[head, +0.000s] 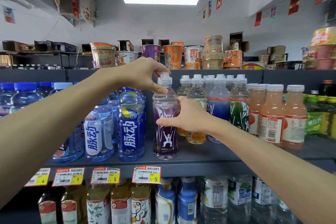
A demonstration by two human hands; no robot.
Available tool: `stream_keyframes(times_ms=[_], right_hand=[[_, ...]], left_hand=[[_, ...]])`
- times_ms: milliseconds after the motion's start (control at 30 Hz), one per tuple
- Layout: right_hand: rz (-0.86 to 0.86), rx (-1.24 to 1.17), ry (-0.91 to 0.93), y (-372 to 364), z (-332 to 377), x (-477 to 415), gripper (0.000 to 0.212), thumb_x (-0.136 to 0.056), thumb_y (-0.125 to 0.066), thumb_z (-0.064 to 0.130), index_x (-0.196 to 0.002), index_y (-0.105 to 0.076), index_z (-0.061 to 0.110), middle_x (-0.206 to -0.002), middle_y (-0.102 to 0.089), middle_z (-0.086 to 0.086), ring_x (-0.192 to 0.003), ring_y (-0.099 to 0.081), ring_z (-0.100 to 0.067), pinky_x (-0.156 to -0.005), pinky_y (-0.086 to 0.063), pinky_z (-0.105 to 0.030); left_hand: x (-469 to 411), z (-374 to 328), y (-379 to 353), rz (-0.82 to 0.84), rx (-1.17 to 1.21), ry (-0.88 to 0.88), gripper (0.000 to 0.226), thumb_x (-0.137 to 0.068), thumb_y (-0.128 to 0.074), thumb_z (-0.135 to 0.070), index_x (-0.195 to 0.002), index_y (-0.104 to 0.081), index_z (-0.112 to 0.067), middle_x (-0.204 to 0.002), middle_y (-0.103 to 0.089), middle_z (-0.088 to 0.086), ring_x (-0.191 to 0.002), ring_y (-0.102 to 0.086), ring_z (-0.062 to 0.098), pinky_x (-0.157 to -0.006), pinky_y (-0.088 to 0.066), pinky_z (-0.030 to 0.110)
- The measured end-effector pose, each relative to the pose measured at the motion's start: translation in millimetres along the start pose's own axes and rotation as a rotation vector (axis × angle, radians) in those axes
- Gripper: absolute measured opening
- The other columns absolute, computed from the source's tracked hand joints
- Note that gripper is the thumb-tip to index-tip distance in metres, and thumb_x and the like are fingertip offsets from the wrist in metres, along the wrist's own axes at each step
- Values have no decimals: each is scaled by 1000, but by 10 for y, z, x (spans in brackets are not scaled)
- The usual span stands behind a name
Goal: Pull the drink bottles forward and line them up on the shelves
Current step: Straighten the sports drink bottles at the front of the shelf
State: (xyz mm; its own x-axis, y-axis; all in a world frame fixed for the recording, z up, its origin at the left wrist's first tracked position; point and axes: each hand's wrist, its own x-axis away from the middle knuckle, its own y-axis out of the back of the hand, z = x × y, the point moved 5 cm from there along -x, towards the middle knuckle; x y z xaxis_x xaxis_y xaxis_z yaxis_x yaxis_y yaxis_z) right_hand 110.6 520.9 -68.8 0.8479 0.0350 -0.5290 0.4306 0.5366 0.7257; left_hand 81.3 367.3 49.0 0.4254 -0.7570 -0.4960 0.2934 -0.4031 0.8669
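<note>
Above "5" tag (146, 174): left hand (143, 76), right hand (187, 114) grip purple bottle (164, 144).

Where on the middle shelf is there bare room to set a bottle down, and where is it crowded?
Bare shelf front lies right of the purple bottle, ahead of the orange-drink bottles. More lies before the green bottles. The left, packed with blue bottles, is crowded.

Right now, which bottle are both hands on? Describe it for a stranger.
On the middle shelf, under the noodle cups, the purple bottle stands forward, right of a dark blue bottle. Only it has a white figure on its label.
</note>
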Motion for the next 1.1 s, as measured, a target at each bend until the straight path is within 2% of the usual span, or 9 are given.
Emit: stream_keyframes(times_ms=[100,233,400,500,600,700,833,967,1100], right_hand=[[39,137,36,55,27,-3,96,-58,-63,91,-126,-54,24,-108,-62,12,-97,-62,-11,-71,-47,-26],[57,293,76,508,-4,-96,106,-57,-41,103,-126,-59,25,-106,-62,13,-95,-60,-6,-76,-51,-25],[-320,548,143,1139,-237,-353,56,-88,-47,72,-122,-61,29,-117,-55,6,-109,-51,-12,-87,-47,-33],[-171,777,108,1144,-386,-564,63,-94,-40,65,-139,-51,23,-128,-60,-7,-120,-52,-27,-101,-38,-45],[24,756,77,1072,-427,-670,56,-96,-36,61,-131,-51,19,-104,-68,-3,-110,-59,-27,-105,-30,-48],[5,723,127,1088,-326,-710,53,-98,-39,61,-122,-55,16,-94,-66,2,-97,-59,-23,-105,-29,-48],[0,676,131,1170,-239,-664,64,-95,-41,69,-96,-65,9,-82,-66,-2,-77,-57,-15,-95,-38,-44],[52,527,72,1288,-270,-510,63,-92,-51,66,-80,-62,5,-72,-59,-6,-69,-58,-23,-67,-47,-37],[44,493,47,1380,-276,-435,58,-91,-57,61,-79,-66,5,-65,-54,-4,-60,-51,-19,-56,-41,-35]], left_hand=[[2,-27,7,36,-17,-2,72,-78,-78,-51,-141,-56,-23,-110,-59,-15,-80,-52,-29,-71,-34,9],[-25,-36,34,47,-51,50,68,-83,-66,-62,-139,-55,-24,-126,-64,-8,-106,-58,4,-85,-40,22],[-169,-192,133,-103,40,81,52,-95,-55,-56,-133,-60,-22,-119,-67,-7,-101,-61,6,-84,-44,21],[-289,-254,113,-48,-15,87,43,-94,-55,-57,-122,-67,-26,-109,-67,-13,-93,-59,-2,-72,-40,13],[-407,-281,69,-25,-25,88,39,-94,-57,-56,-117,-70,-27,-103,-65,-14,-94,-60,3,-70,-39,13],[-514,-271,36,-47,15,81,33,-95,-58,-53,-111,-73,-28,-96,-65,-19,-90,-58,-5,-69,-38,10],[-661,-214,-2,-56,22,99,28,-94,-60,-50,-105,-74,-29,-86,-60,-27,-83,-57,-9,-66,-37,10],[-865,-181,-50,-15,-53,132,28,-94,-60,-50,-104,-74,-28,-83,-61,-24,-70,-58,-7,-61,-37,9],[-1121,-173,-200,213,-129,200,46,-94,-56,-55,-122,-70,-21,-116,-67,-6,-101,-64,14,-92,-52,33]])
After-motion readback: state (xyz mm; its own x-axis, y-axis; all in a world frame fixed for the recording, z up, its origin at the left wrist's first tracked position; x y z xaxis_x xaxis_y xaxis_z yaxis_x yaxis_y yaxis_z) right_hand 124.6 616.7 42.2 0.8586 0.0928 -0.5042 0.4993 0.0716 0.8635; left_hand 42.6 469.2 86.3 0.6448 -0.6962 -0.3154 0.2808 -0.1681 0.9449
